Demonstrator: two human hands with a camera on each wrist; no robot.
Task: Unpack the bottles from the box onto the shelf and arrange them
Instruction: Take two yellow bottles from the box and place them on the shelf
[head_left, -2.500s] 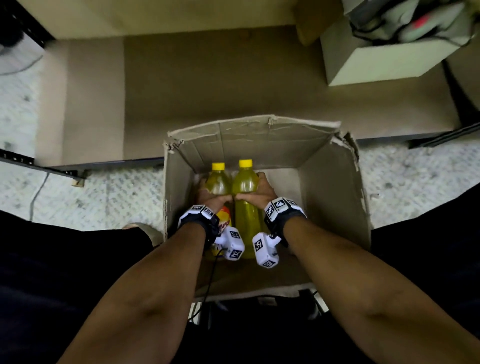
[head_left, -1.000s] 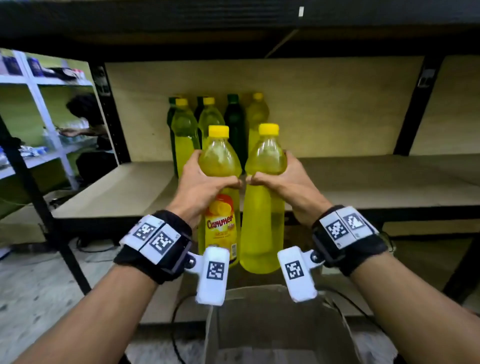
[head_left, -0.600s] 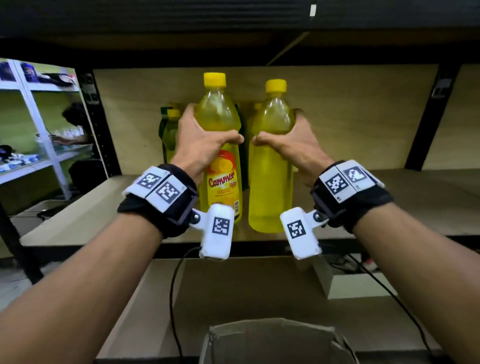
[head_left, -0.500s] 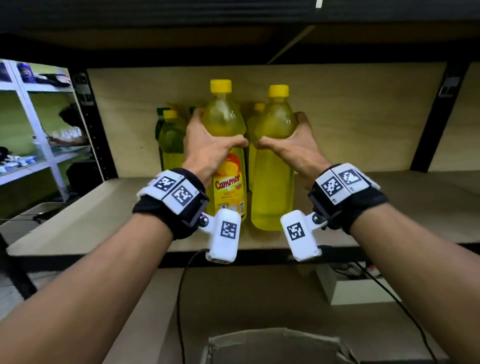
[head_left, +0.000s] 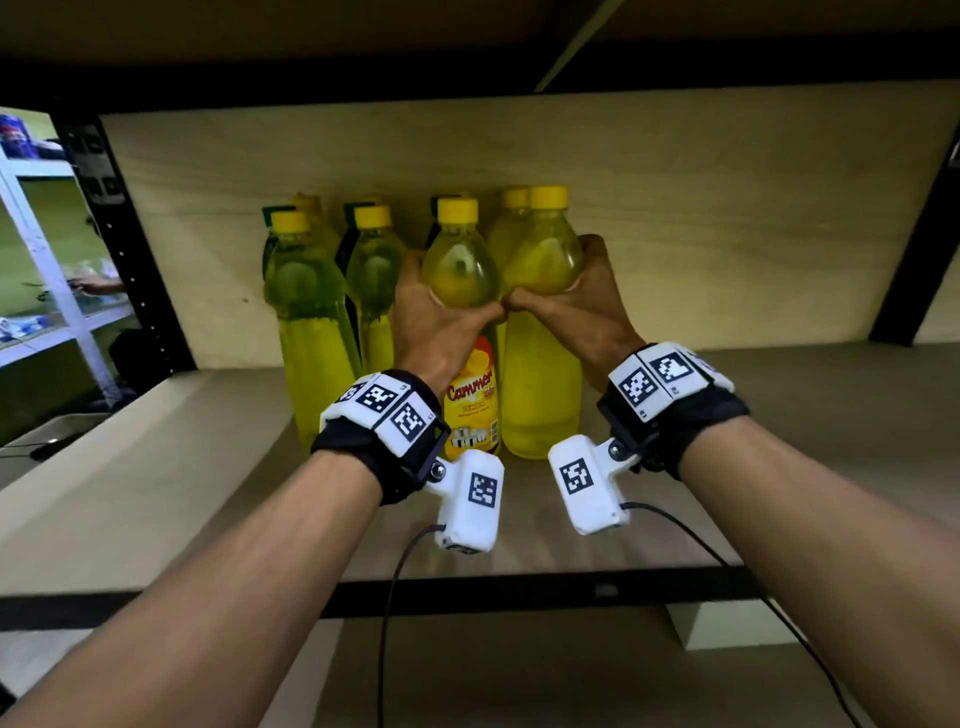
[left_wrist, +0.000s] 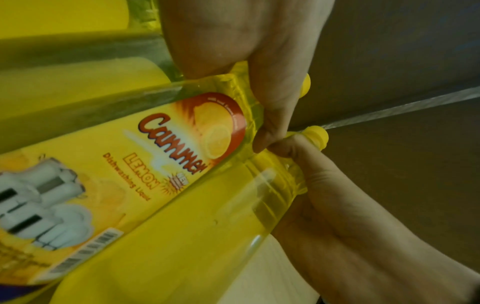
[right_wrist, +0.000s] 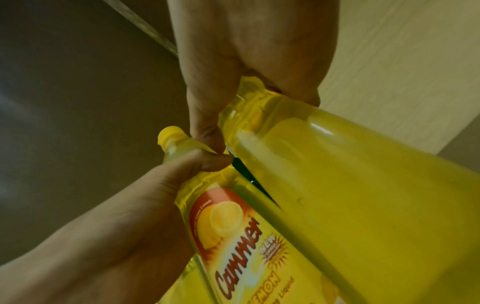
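Note:
Two yellow dishwashing-liquid bottles stand side by side on the wooden shelf (head_left: 727, 467), both upright. My left hand (head_left: 441, 317) grips the shoulder of the labelled bottle (head_left: 470, 405), its "Cammer Lemon" label (left_wrist: 166, 148) facing me. My right hand (head_left: 566, 306) grips the shoulder of the plain bottle (head_left: 540, 384), whose label is turned away. My two thumbs touch between the bottles. Several more yellow-capped bottles (head_left: 306, 322) stand in rows to the left and behind. The box is out of view.
The shelf's wooden back panel (head_left: 727, 208) is close behind the bottles. A black upright (head_left: 119, 234) bounds the shelf on the left, another (head_left: 914, 249) on the right. Bare shelf board lies right of the bottles. Another white rack (head_left: 36, 260) stands far left.
Both hands lifted the two bottles out of the box, carried them up to the shelf, and moved them back beside the standing rows, where their bases now appear to rest on the board.

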